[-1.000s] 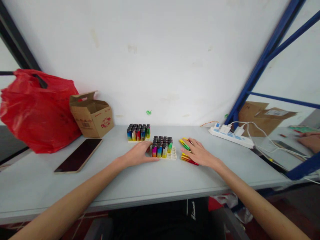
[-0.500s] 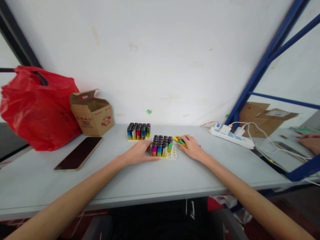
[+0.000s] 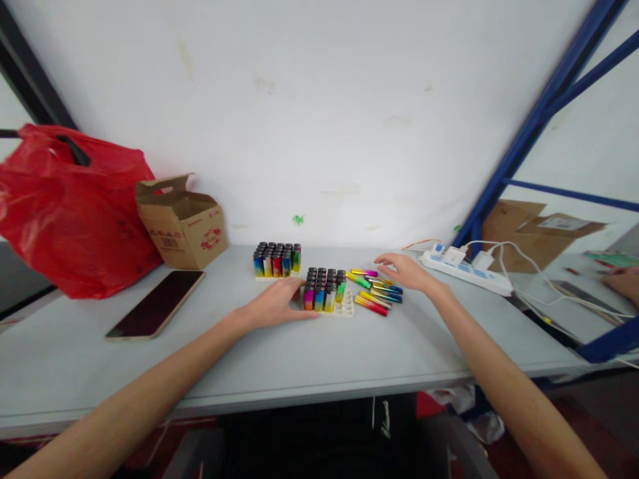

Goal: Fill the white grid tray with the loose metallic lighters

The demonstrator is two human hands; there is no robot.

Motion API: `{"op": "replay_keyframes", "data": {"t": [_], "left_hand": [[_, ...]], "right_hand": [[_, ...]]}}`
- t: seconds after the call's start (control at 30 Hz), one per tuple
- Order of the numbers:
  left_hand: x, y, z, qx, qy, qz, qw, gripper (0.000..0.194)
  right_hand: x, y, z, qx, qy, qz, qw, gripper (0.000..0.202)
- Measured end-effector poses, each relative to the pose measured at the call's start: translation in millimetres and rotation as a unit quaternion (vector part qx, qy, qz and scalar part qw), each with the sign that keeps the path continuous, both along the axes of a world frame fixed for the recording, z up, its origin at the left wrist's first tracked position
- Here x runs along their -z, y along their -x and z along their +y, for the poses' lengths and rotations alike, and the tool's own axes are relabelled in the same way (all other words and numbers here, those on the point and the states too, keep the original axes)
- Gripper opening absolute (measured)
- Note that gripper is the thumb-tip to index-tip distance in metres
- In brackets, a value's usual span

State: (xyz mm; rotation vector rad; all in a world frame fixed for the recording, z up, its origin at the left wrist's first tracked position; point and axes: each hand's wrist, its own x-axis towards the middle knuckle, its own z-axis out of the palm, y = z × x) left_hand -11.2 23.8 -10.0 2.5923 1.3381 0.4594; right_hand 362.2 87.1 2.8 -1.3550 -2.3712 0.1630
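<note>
Upright lighters (image 3: 319, 293) with black tops and colourful bodies stand in a white tray (image 3: 345, 308), whose right-hand holes show bare. My left hand (image 3: 274, 303) grips this tray at its left side, the thumb lying along the front edge and the other fingertips partly hidden behind the lighters. Loose shiny lighter sleeves or lighters (image 3: 374, 293) in yellow, green, red, blue and purple lie to the tray's right; their exact kind is hard to tell. Just above and right of that pile my right hand (image 3: 403, 271) hovers open, fingers apart, holding nothing.
Another filled lighter tray (image 3: 277, 261) stands behind on the left. A phone (image 3: 156, 305), a cardboard box (image 3: 182, 223) and a red bag (image 3: 84, 213) are farther left. On the right are a power strip (image 3: 466, 273), cables, a blue frame (image 3: 524, 140) and another person's hand (image 3: 624, 283).
My right hand has lifted off the loose pile and moved right and up, uncovering the colourful pieces, which now lie spread out. My left hand stays on the tray.
</note>
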Motion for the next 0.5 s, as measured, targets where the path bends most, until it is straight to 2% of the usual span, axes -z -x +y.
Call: {"op": "replay_keyframes", "data": {"t": [0.17,0.4,0.5], "left_hand": [[-0.3,0.0,0.5,-0.007,0.003,0.006,1.000,0.063],[0.8,0.1,1.7,-0.002,0.001,-0.001,1.000,0.064],[0.5,-0.1,1.8,-0.004,0.002,0.001,1.000,0.065]], "right_hand": [[-0.8,-7.7,14.8,0.016,0.074,-0.008,0.997,0.025],[6.5,-44.4,3.5,0.012,0.124,0.046,0.991,0.038],[8.7,-51.3,-1.1,-0.007,0.144,0.065,0.987,0.048]]}}
